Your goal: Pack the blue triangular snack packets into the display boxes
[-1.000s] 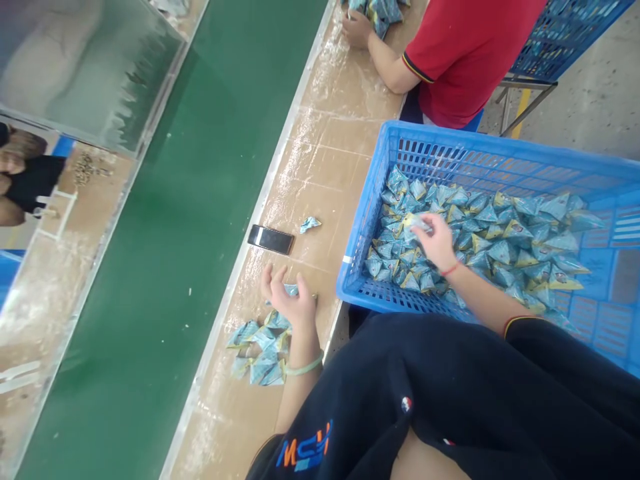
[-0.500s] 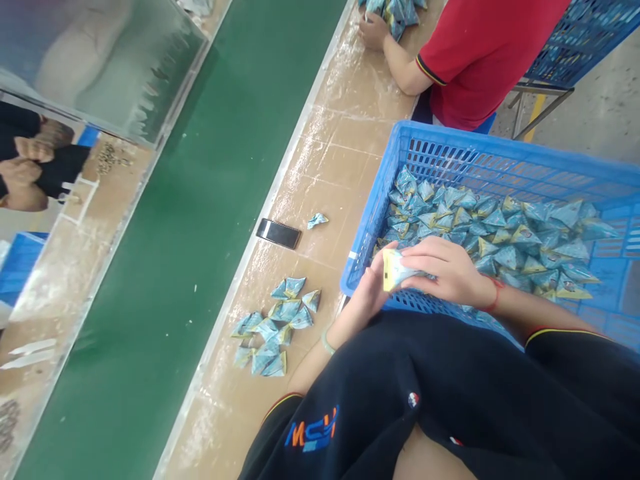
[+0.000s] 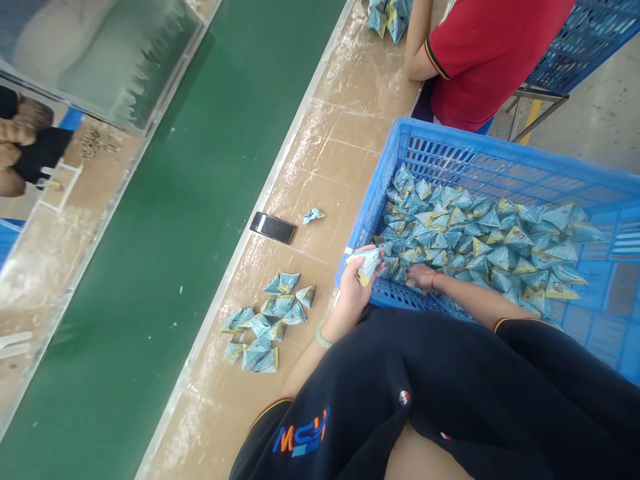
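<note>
A blue-and-yellow pyramid-shaped packet (image 3: 369, 261) is held in my left hand (image 3: 356, 283), over the near left corner of a blue plastic crate (image 3: 500, 148). Inside that crate lie many similar packets (image 3: 470, 230). My right hand (image 3: 423, 276) reaches down among them near the crate's close side; its fingertips are hidden by the packets, so I cannot tell if it grips one. To the left, a loose group of the same packets (image 3: 267, 323) rests on the brown tabletop (image 3: 320, 180).
A phone (image 3: 273, 228) and a crumpled wrapper (image 3: 313, 215) lie on the tabletop. A green conveyor belt (image 3: 200, 167) runs along it. A co-worker in a red shirt (image 3: 500, 53) sits beyond the crate, near more packets (image 3: 390, 17). Another person's hands (image 3: 17, 140) show at far left.
My right hand has left the packet and gone down into the crate. My left hand keeps the packet and has shifted slightly left. The red-shirted co-worker's arm has drawn back.
</note>
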`<state>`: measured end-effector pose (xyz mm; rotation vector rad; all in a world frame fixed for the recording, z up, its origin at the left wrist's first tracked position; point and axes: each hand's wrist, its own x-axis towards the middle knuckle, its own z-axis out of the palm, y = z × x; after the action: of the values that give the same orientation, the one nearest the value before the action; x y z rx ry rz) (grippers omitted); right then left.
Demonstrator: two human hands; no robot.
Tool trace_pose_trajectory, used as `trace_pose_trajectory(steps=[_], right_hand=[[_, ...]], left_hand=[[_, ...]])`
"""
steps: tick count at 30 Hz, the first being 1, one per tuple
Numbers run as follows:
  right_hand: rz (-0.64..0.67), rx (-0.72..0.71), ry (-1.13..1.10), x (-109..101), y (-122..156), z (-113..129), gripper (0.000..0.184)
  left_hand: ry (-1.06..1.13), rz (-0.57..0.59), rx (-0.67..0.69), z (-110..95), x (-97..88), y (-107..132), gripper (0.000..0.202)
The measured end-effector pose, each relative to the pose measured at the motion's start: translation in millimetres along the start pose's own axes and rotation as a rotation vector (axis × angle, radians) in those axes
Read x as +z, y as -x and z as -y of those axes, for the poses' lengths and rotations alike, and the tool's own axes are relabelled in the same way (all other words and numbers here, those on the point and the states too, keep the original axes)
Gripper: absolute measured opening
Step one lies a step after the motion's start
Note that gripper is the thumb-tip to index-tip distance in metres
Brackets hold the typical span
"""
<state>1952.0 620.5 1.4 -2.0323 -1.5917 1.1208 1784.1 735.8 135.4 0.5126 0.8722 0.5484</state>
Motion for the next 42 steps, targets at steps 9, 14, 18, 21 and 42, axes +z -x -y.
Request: trace_pose_trajectory(steps=[9,14,18,21,42], right_hand=[[-0.394,-0.042,-0.224,-69,-11,-2,0.032],[-0.634,-0.213,-0.486,-124,-3,28,0.041],[-0.586,-0.302,-0.384,-132,4,56,0.038],[-0.487,-0.404,-0.294,-117,5,75,0.034],[0.023,0.187,0.064,38,0,-61,0.024]], left_hand=[[0.077,-0.06,-0.013,3,-9.6,-11,0.034],[0.141,0.044,-0.037,-1,-12.5,-8,0.036],[0.251,0.139,-0.124,-5,-11.1,-2,0.028],[0.337,0.135,-0.172,-6,-5.0,1,0.023],[0.052,-0.14,0.316,-66,-94.2,22,0.051]])
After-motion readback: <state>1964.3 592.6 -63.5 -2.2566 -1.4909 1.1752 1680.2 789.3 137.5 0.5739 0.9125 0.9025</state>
